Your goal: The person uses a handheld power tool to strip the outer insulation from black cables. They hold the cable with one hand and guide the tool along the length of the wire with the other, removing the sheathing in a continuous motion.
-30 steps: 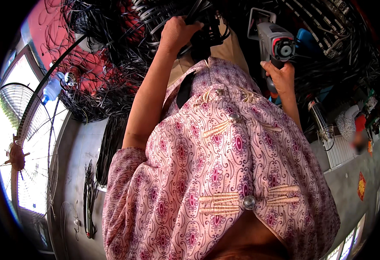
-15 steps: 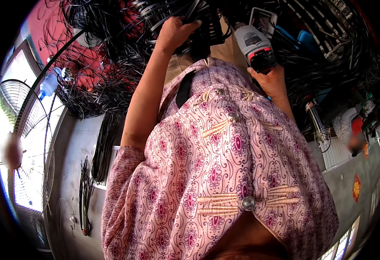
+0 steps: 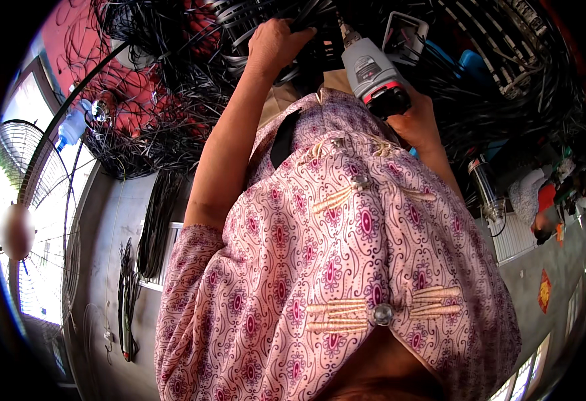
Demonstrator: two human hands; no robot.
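Observation:
My right hand (image 3: 414, 119) is closed round the grip of a grey power drill (image 3: 370, 70) with a red-edged black end. Its metal chuck and thin bit point forward, up to the dark work in front of my lap. My left hand (image 3: 276, 45) is closed on black flat strips (image 3: 316, 12) at the near side of a black woven strip piece (image 3: 229, 15); its thumb reaches right toward the drill's bit. Where the bit's tip ends among the dark strips I cannot make out.
Tangled black strips (image 3: 172, 100) lie over a red surface at the left. A white metal frame (image 3: 405, 37) and a blue object (image 3: 472, 61) are right of the drill. A round wire fan (image 3: 39, 220) stands far left; another person (image 3: 540, 207) is far right.
The drill in my right hand has moved up and left, nearer my left hand, and its chuck and bit now show. My left hand has shifted slightly up and right.

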